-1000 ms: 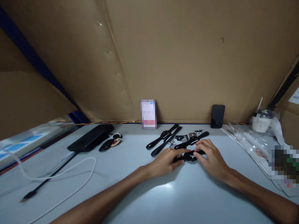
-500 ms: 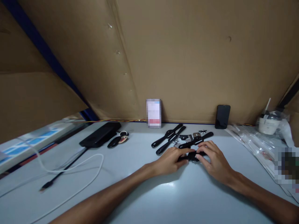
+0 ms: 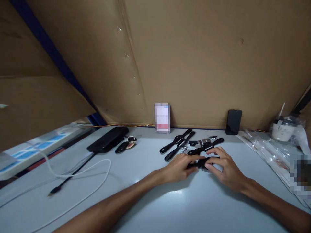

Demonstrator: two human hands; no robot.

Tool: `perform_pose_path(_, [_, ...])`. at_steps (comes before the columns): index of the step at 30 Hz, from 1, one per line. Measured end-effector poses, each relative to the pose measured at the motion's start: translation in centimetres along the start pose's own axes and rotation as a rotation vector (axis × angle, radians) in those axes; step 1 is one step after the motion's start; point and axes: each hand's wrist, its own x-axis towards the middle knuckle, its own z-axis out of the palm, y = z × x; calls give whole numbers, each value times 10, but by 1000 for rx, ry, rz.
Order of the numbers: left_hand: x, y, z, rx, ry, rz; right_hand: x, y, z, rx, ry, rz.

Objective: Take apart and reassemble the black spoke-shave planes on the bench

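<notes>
My left hand (image 3: pixel 178 166) and my right hand (image 3: pixel 224 168) both grip one small black two-handled tool (image 3: pixel 200 163) that lies on the pale table (image 3: pixel 150 200). The left fingers close on its left handle, the right fingers pinch its right end. Just beyond lie three similar black tools: a crossed pair (image 3: pixel 177 144) and a single one (image 3: pixel 206 146). Small grey metal plates and a star-shaped part (image 3: pixel 201 141) sit among them.
A black phone (image 3: pixel 233 121) and a card (image 3: pixel 162 118) lean on the cardboard wall behind. At left lie a black case (image 3: pixel 108 143), a key fob (image 3: pixel 125 146), a black cable and a white cable (image 3: pixel 80 168). Plastic bags (image 3: pixel 269 152) and a lidded cup (image 3: pixel 282 129) sit at right.
Both hands stayed on the black tool. The right hand's fingers curled in more tightly on its end. The camera view shifted slightly to the left.
</notes>
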Motion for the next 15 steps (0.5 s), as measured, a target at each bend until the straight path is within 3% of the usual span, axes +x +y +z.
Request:
perform_pose_path(8, [0,2,-1,9,-8,-18,0,9,3,-26,36,77])
perform_pose_path(15, [0,0,4,99,22,-81,-2,7,5,-74,-4,7])
